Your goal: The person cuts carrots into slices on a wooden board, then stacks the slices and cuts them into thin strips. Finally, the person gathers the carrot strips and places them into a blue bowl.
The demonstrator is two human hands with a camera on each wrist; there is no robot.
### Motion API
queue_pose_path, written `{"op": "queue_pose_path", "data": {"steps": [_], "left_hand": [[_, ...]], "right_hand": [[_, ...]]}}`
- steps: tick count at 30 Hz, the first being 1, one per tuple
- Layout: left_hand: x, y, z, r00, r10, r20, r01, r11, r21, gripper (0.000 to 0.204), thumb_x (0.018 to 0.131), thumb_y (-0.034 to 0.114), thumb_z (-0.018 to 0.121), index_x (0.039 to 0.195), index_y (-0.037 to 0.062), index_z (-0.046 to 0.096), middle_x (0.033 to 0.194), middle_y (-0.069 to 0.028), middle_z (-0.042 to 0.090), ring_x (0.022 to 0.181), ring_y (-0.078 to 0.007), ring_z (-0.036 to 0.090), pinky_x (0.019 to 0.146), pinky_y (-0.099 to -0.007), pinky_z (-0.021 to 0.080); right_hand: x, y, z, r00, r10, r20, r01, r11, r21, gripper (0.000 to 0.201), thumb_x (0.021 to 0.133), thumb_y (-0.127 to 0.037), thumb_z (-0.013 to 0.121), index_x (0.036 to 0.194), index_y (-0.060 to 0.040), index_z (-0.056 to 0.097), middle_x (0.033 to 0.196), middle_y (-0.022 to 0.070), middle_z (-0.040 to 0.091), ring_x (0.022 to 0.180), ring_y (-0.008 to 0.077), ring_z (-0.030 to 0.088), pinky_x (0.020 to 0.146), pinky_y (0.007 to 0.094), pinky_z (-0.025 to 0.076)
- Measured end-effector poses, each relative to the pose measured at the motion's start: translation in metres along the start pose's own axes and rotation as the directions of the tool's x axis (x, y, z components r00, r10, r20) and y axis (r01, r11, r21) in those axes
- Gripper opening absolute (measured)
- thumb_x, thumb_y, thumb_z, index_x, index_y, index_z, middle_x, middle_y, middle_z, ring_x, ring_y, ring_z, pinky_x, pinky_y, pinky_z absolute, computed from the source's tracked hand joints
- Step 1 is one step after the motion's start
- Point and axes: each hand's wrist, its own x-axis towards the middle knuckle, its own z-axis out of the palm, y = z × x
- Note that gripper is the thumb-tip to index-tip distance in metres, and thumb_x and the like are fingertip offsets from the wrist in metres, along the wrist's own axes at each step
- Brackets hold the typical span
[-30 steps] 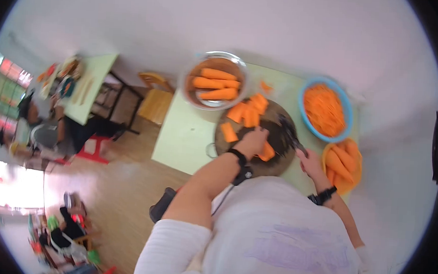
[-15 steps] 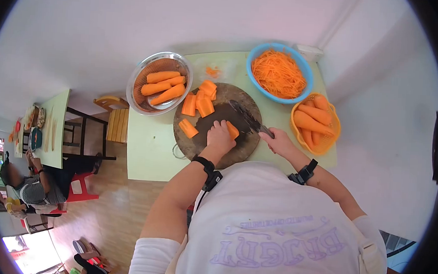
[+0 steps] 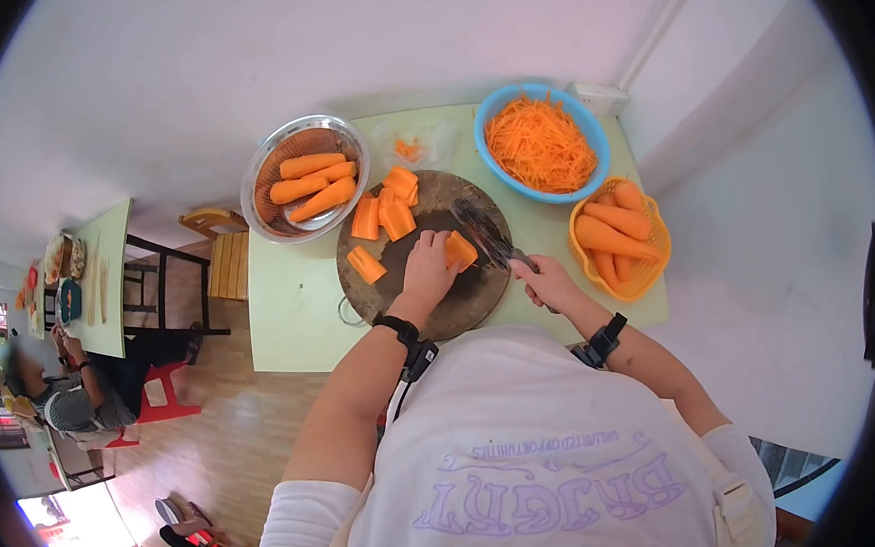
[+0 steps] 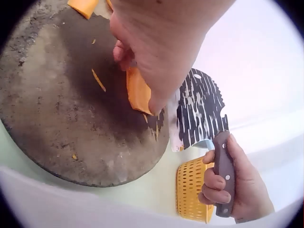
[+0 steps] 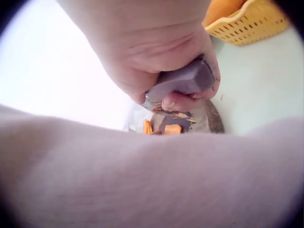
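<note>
On the round wooden chopping board [image 3: 471, 301], my left hand [image 3: 430, 269] holds a thick carrot piece [image 4: 138, 92] by its ends, thumb at the near end. My right hand [image 3: 549, 282] grips the dark handle [image 4: 223, 173] of a cleaver. The cleaver's black-and-silver striped blade [image 4: 202, 107] stands just right of the carrot piece, over the board's right side. Several cut carrot chunks [image 3: 397, 216] lie at the board's far left, with one chunk [image 3: 366, 265] apart from them. Thin carrot slivers [image 4: 98, 80] are scattered on the board.
A metal bowl [image 3: 254, 209] with peeled carrots stands left of the board. Beyond it on the right are a blue basin [image 3: 598, 141] of shredded carrot and a yellow basket [image 3: 655, 277] of whole carrots. Carrot scraps [image 3: 407, 150] lie behind the board. Another person [image 3: 89, 403] sits far left.
The head view has shifted and steadied. My left hand and the carrot piece have moved across the board, away from my body and towards the cleaver. My right hand keeps its grip on the cleaver.
</note>
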Motion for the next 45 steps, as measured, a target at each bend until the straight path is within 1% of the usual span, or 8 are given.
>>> {"op": "queue_pose_path", "data": {"steps": [5,7,10,13,20,26,31,45], "left_hand": [[-0.01,-0.014,-0.001,0.976,0.217,0.011,-0.218,0.975,0.037,0.049,0.072,0.018,0.078,0.115,0.0052,0.057,0.116,-0.0132,0.053,0.107,-0.0345,0.054,0.093,-0.041,0.047],[-0.015,-0.024,0.003,0.945,0.325,0.031,-0.326,0.945,0.026,0.045,0.073,0.016,0.078,0.112,0.007,0.059,0.117,-0.0125,0.054,0.106,-0.0326,0.055,0.092,-0.0409,0.048],[-0.017,-0.03,0.009,0.956,0.292,0.008,-0.292,0.956,-0.029,0.039,0.073,0.014,0.076,0.109,0.0078,0.06,0.115,-0.0114,0.054,0.105,-0.0322,0.055,0.09,-0.0414,0.048],[-0.015,-0.028,0.007,0.953,0.301,-0.02,-0.302,0.953,-0.03,0.034,0.075,0.015,0.075,0.105,0.0068,0.061,0.113,-0.0106,0.055,0.101,-0.0312,0.054,0.088,-0.0397,0.048],[-0.002,-0.028,0.018,0.952,0.292,-0.087,-0.289,0.956,0.043,0.021,0.081,0.021,0.069,0.097,0.0099,0.062,0.101,-0.0066,0.057,0.09,-0.0269,0.058,0.08,-0.0389,0.049],[0.009,-0.024,0.028,0.945,0.256,-0.204,-0.214,0.955,0.207,0.009,0.082,0.019,0.066,0.09,0.0149,0.064,0.086,-0.0015,0.059,0.075,-0.0227,0.06,0.068,-0.0365,0.045],[0.013,-0.029,0.037,0.941,0.2,-0.272,-0.176,0.978,0.11,0.009,0.084,0.021,0.066,0.09,0.0144,0.065,0.081,-0.0022,0.058,0.075,-0.0216,0.061,0.068,-0.036,0.043],[0.014,-0.028,0.038,0.946,0.173,-0.274,-0.15,0.983,0.103,0.006,0.084,0.018,0.066,0.089,0.015,0.065,0.082,-0.0022,0.061,0.073,-0.0237,0.061,0.063,-0.0358,0.044]], "right_hand": [[0.007,-0.003,0.004,0.999,-0.033,-0.027,0.027,0.983,-0.18,0.04,0.096,-0.042,0.056,0.09,-0.0027,0.061,0.059,0.0024,0.051,0.045,0.011,0.049,0.044,0.0268,0.041],[0.007,-0.003,0.005,0.999,-0.05,0.002,0.049,0.97,-0.236,0.051,0.093,-0.049,0.056,0.089,0.0021,0.061,0.066,0.0137,0.059,0.052,0.0236,0.058,0.051,0.0356,0.048],[0.01,0.004,0.007,0.968,-0.247,0.048,0.247,0.892,-0.379,0.053,0.093,-0.048,0.056,0.087,0.0046,0.061,0.073,0.0197,0.061,0.067,0.0321,0.061,0.064,0.0413,0.049],[0.01,0.001,0.006,0.976,-0.215,0.022,0.207,0.901,-0.381,0.053,0.093,-0.047,0.057,0.086,0.0058,0.062,0.079,0.0241,0.062,0.078,0.0376,0.061,0.073,0.0441,0.047],[0.004,-0.001,0.008,0.987,-0.159,0.033,0.161,0.929,-0.334,0.054,0.093,-0.048,0.055,0.091,0.0054,0.061,0.077,0.0219,0.062,0.074,0.0357,0.061,0.069,0.0421,0.048],[0.002,-0.018,0.009,0.995,0.068,0.07,-0.042,0.947,-0.319,0.058,0.095,-0.05,0.051,0.087,0.006,0.059,0.075,0.0217,0.061,0.074,0.0353,0.061,0.069,0.0429,0.047],[0.004,-0.017,0.012,0.984,-0.18,-0.006,0.159,0.883,-0.443,0.056,0.096,-0.049,0.048,0.086,0.0046,0.06,0.074,0.0219,0.061,0.073,0.0385,0.06,0.068,0.0442,0.047],[-0.004,-0.016,0.021,0.975,-0.222,0.002,0.185,0.805,-0.564,0.05,0.097,-0.047,0.048,0.091,0.0016,0.06,0.077,0.0224,0.063,0.076,0.0419,0.062,0.07,0.0481,0.048]]}}
